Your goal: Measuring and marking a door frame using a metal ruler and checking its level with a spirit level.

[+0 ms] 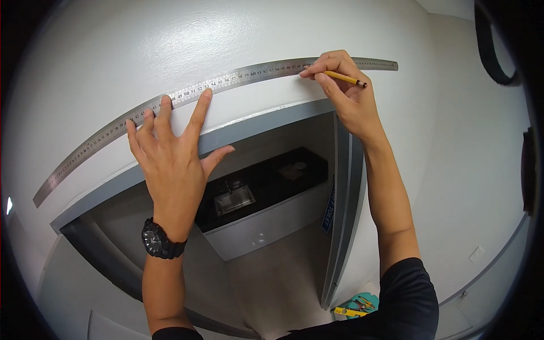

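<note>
Steel ruler (249,75), tilted yellow pencil (343,77)

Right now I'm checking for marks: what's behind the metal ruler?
Pale wall shows above and below the metal ruler; the strip behind it is covered, so marks there cannot be judged.

The right hand (348,93) covers a stretch of the ruler (260,74) and hides the pencil's (345,78) tip. Fingertips of the left hand (173,161) cover some markings; those toward the ruler's ends are too small to read. The right sleeve (408,294) partly hides the teal tray (371,297), the door frame (343,226) part of the blue sign (327,211). The lower edge crops the left sleeve (177,333).
</note>
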The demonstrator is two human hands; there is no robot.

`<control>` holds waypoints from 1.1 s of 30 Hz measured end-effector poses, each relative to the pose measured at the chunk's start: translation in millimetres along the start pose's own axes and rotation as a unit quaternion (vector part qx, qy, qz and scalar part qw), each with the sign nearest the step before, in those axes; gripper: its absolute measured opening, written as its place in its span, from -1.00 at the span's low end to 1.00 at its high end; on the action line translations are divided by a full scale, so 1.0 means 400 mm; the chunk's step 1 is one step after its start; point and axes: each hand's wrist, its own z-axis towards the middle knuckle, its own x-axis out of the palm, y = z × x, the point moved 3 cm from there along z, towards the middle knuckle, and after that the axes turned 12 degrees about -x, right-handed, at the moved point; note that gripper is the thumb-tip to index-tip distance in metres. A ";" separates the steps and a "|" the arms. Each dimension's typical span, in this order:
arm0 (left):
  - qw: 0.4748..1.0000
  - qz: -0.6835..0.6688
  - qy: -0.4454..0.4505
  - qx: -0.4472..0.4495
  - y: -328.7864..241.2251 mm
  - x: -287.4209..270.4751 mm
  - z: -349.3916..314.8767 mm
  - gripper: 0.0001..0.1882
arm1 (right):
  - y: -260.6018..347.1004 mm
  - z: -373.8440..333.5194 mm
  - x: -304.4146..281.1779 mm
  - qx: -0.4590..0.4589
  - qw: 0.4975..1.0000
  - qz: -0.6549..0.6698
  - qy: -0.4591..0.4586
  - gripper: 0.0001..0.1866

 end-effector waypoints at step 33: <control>1.000 -0.024 -0.001 -0.005 0.056 -0.025 -0.007 0.04 | 0.030 0.000 0.030 -0.048 0.992 -0.117 -0.014 -0.85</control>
